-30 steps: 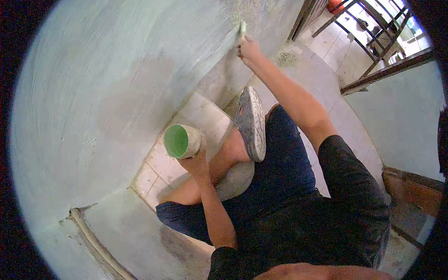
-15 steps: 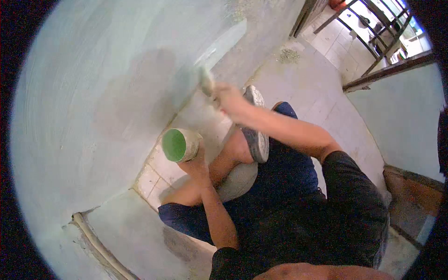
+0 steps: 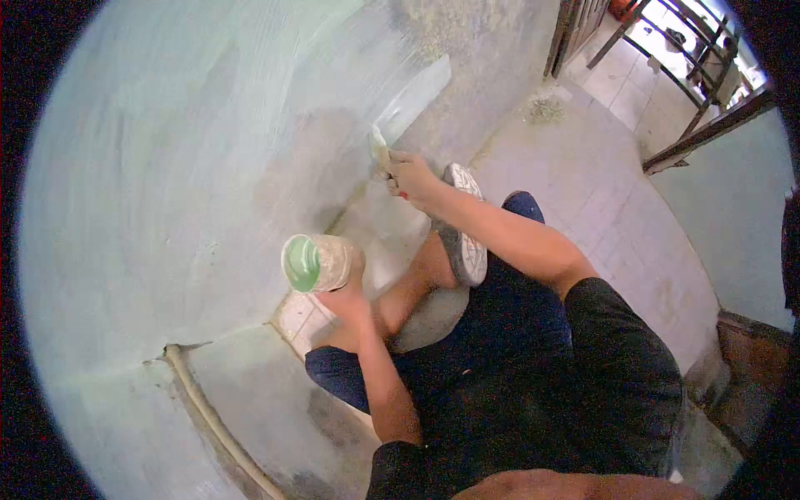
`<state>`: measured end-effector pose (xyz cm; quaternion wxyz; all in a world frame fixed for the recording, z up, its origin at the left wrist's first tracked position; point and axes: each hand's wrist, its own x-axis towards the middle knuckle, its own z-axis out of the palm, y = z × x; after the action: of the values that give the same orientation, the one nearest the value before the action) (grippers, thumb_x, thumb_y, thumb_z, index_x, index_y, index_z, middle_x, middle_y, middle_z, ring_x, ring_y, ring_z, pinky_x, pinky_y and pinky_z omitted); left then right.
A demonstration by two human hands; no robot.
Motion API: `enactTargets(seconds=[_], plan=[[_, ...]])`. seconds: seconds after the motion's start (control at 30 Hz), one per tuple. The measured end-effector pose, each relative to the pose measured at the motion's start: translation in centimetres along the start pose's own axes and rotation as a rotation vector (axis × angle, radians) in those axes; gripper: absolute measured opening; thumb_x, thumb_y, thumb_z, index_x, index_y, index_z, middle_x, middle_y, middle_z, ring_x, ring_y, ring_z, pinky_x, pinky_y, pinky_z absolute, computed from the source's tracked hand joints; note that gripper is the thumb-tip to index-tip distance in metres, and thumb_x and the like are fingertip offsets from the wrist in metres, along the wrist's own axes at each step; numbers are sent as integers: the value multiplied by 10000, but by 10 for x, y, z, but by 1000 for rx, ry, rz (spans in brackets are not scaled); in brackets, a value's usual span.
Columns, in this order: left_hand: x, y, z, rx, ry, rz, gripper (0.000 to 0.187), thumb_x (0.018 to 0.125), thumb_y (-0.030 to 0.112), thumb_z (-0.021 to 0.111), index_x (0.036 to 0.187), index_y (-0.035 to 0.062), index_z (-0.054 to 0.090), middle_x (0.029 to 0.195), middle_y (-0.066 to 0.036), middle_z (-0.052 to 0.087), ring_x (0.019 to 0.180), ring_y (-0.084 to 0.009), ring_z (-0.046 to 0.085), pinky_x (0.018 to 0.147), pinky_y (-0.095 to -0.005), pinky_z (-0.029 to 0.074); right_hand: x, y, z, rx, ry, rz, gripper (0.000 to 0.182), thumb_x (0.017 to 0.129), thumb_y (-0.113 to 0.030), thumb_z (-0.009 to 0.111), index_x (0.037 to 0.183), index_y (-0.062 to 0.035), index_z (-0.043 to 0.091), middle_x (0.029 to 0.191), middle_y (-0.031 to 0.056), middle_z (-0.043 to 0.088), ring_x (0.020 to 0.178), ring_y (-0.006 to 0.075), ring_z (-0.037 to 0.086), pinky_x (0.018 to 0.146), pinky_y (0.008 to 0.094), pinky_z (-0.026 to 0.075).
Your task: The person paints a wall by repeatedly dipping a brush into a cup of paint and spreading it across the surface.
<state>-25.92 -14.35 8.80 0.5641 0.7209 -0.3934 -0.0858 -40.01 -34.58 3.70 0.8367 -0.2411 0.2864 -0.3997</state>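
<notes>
My right hand (image 3: pixel 411 178) grips a paintbrush (image 3: pixel 382 152) by its handle, its bristles against the wall. From the brush, a wet pale-green streak (image 3: pixel 421 96) runs up and to the right on the wall (image 3: pixel 208 150). My left hand (image 3: pixel 348 298) is wrapped round a small tub of paint (image 3: pixel 333 262), tilted so that its mouth faces the wall. Light green paint (image 3: pixel 305 265) shows inside it. Part of the left fingers is hidden behind the tub.
I sit on the tiled floor (image 3: pixel 583 192), a shoe (image 3: pixel 467 237) close below my right forearm. A pipe (image 3: pixel 212 417) runs along the lower left wall. Upper right is a doorway with a dark metal frame (image 3: pixel 667 58).
The brush and my right hand have shifted slightly right and down in view, and the bristles are sharper now. The tub has turned a little. The whole view has shifted slightly.
</notes>
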Motion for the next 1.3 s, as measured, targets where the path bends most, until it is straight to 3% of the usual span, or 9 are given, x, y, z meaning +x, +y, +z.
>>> enactTargets(seconds=[0.1,0.2,0.33,0.5,0.73,0.9,1.1,1.17,1.3], plan=[[-3,56,-8,-167,-6,-80,574,743,55,912,1226,-60,622,1203,-151,682,1074,-244,671,989,-374,526,-56,-59,-9,-131,80,1,341,1036,-44,479,1360,-77,581,871,5,568,620,74,452,482,238,359],[3,90,-22,-128,-14,-26,646,762,44,888,1316,-71,575,1277,-161,655,1118,-248,659,1002,-390,531,-101,-114,-46,-32,-52,-89,276,1048,-128,561,1303,-75,650,866,-11,602,621,63,473,510,219,373],[3,148,-35,-142,-57,31,663,801,11,842,1381,-60,529,1347,-165,615,1192,-248,622,1047,-382,496,-142,-178,-102,-191,-9,-156,313,1066,-113,502,1358,-40,589,866,-34,552,632,58,437,530,213,375],[21,210,-62,-314,-142,15,697,836,-14,790,1447,-42,455,1402,-162,566,1258,-255,579,1075,-386,473,-186,-211,-122,-233,93,-202,300,1078,-128,441,1337,-31,555,828,-37,493,600,60,390,512,225,354],[38,255,-67,-411,-201,116,644,893,69,764,1449,-40,459,1384,-144,574,1239,-259,593,1079,-410,481,-165,-246,-126,-194,61,-174,225,1091,-160,387,1176,-47,562,818,-13,510,582,70,390,497,227,346],[45,228,-43,-475,-196,63,664,822,-3,813,1405,-29,497,1341,-140,600,1215,-239,605,1070,-395,471,-146,-249,-103,-231,99,-202,232,1090,-173,412,1206,-53,572,811,-12,516,578,72,391,491,220,347],[38,165,2,-224,-171,26,636,751,50,894,1308,-29,596,1242,-125,675,1126,-220,661,1002,-377,521,-136,-217,-83,-191,169,-144,280,1089,-182,452,1307,-79,594,827,-15,543,586,70,413,462,206,337],[34,136,19,-394,-238,-58,631,730,62,911,1280,-21,614,1219,-111,690,1079,-218,678,963,-352,535,-138,-202,-79,-215,210,-117,290,1084,-171,470,1330,-83,595,829,-19,547,578,72,439,451,201,334],[30,72,49,-359,-329,-58,582,724,70,917,1233,-1,644,1191,-92,704,1042,-203,690,939,-340,545,-144,-189,-68,-308,255,-74,356,1095,-172,460,1427,-84,553,807,-18,511,563,54,403,456,192,321]])
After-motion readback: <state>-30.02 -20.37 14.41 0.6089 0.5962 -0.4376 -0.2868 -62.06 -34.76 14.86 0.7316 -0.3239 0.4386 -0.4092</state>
